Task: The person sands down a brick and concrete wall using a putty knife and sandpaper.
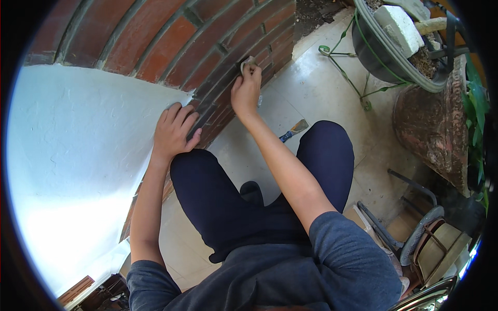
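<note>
My right hand [246,92] is closed on a small pale folded piece [247,63], pressed to the brick wall [207,49]. Whether that piece is cloth or sandpaper I cannot tell. Red bricks with dark grey joints make up this wall. My left hand [176,129] rests with fingers spread where the white plastered surface [88,119] meets the brick, and it holds nothing. On the floor beyond my knees lies a flat-ended tool with a blue handle [286,136], a scraper or a brush. My right forearm passes to its left.
At the far right a grey plant pot [381,59] with white blocks sits on a green metal stand [340,54]. A large brown pot [430,129] is close by. Metal-framed items [423,236] stand at lower right. Light tiles [290,98] cover the floor.
</note>
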### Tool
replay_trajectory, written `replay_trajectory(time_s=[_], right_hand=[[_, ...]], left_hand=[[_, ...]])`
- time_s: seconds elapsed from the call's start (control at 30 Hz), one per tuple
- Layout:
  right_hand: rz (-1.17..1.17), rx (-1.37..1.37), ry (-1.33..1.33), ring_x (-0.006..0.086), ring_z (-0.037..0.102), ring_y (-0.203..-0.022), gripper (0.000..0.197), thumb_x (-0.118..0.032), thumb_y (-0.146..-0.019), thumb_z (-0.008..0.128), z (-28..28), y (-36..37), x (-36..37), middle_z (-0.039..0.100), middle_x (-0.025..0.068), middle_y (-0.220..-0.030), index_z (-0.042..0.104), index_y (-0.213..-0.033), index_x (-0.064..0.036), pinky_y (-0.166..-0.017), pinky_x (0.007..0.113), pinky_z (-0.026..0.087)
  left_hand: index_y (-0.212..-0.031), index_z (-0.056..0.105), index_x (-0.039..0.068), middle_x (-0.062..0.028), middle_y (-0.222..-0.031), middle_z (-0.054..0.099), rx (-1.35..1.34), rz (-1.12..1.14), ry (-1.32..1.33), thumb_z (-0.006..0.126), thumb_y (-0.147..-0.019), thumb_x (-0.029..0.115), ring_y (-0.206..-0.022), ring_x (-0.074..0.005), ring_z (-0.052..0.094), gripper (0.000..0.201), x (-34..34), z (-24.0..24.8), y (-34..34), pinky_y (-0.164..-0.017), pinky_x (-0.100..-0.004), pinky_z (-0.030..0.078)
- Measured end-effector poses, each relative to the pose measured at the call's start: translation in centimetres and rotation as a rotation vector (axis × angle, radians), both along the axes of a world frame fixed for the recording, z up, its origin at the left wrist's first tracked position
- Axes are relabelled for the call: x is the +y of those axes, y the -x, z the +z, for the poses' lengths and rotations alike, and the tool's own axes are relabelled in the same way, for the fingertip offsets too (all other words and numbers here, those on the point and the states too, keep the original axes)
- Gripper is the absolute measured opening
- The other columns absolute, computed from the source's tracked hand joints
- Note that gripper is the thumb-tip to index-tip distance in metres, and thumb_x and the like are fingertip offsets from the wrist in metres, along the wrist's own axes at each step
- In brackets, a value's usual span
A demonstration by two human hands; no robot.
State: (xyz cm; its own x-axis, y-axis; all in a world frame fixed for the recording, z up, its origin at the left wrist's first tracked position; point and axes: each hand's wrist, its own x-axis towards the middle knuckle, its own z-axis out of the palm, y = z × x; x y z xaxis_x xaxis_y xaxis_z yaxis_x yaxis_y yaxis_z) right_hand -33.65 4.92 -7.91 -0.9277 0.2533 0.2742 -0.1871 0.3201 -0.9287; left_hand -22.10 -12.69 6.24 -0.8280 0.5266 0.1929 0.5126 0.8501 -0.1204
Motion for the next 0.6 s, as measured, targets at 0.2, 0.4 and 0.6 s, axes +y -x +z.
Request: replay_trajectory(time_s=[0.2, 0.4, 0.6], right_hand=[[0.026, -0.010, -0.008, 0.0471, 0.058, -0.124, 0.045, 0.007, -0.092, 0.062, 0.1, -1.3, -0.7, 0.057, 0.0261, -0.133, 0.065, -0.137, 0.0092, -0.106, 0.050, 0.049], [0.048, -0.052, -0.089, 0.0437, 0.058, -0.125, 0.060, 0.007, -0.090, 0.063, -0.1, -0.3, 0.7, 0.057, 0.0227, -0.134, 0.057, -0.150, 0.0075, -0.106, 0.049, 0.050], [0.089, -0.088, 0.035, 0.0451, 0.059, -0.123, 0.054, 0.007, -0.094, 0.061, -0.5, -2.2, 0.1, 0.056, 0.0245, -0.131, 0.058, -0.148, 0.0088, -0.102, 0.051, 0.051]], left_hand=[[-0.117, 0.072, 0.006, -0.0113, -0.129, 0.068, -0.016, 0.004, 0.006, 0.078, -0.081, 0.029, -0.125, -0.0378, 0.059, 0.043, 0.1, -0.2, -0.2, -0.103, -0.0482, 0.048], [-0.118, 0.072, 0.007, -0.0114, -0.130, 0.068, -0.004, -0.006, 0.001, 0.078, -0.080, 0.029, -0.125, -0.0377, 0.059, 0.044, 0.1, -0.2, 0.0, -0.103, -0.0488, 0.048], [-0.119, 0.072, 0.006, -0.0119, -0.130, 0.069, -0.013, 0.005, 0.000, 0.078, -0.081, 0.029, -0.126, -0.0384, 0.059, 0.044, -0.5, -0.4, -0.2, -0.104, -0.0493, 0.048]])
